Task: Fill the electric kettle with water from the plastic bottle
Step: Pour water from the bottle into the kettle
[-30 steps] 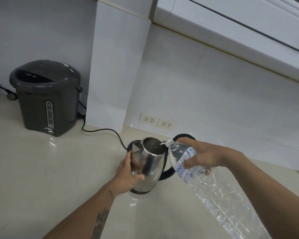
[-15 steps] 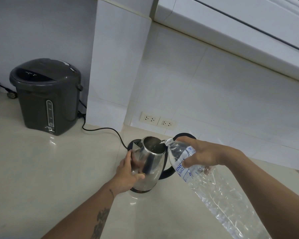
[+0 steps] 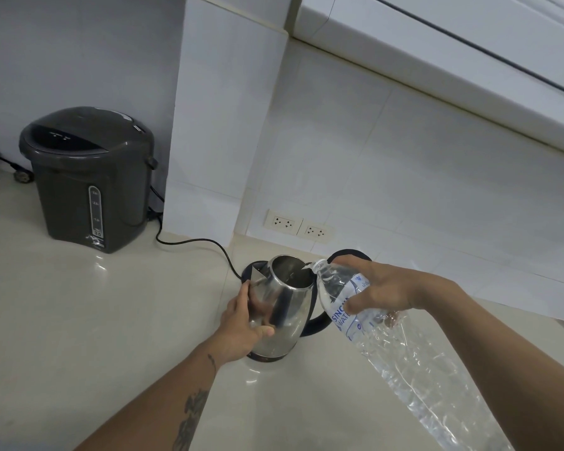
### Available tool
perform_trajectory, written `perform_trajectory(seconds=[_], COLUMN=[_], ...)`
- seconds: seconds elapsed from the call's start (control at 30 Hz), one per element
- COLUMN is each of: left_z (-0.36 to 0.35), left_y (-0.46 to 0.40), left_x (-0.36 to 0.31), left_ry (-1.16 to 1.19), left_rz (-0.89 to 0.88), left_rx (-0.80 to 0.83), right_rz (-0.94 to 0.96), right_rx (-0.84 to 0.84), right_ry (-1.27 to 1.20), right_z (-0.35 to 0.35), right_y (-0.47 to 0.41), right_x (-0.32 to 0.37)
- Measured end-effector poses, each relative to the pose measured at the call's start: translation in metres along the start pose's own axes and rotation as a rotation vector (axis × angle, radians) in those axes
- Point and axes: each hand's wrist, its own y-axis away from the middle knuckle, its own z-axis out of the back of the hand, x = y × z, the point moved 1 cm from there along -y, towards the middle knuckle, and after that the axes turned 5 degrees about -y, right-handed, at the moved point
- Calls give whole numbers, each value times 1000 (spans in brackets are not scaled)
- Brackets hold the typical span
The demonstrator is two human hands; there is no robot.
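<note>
kettles: 1 steel electric kettle (image 3: 282, 307) at 6 o'clock | bottles: 1 plastic bottle (image 3: 388, 346) at 4 o'clock | hot-water dispensers: 1 grey dispenser (image 3: 88, 180) at 9 o'clock | wall sockets: 2 socket plates (image 3: 282, 221) (image 3: 316, 231) | hands: 2, left hand (image 3: 241, 323), right hand (image 3: 385, 288)

Left hand (image 3: 241, 327) cupped, right hand (image 3: 385, 288) clenched, forearms extended.
</note>
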Motion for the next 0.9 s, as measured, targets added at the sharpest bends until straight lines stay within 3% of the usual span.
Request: perform_trajectory(seconds=[0.9], left_z=[0], left_y=[3], left_x=[-3], left_ry=[6], left_rz=[-4], left_rx=[10], right_rz=[-6], right_rx=[2], right_ry=[56], right_z=[-1], right_y=[1], right_x=[1])
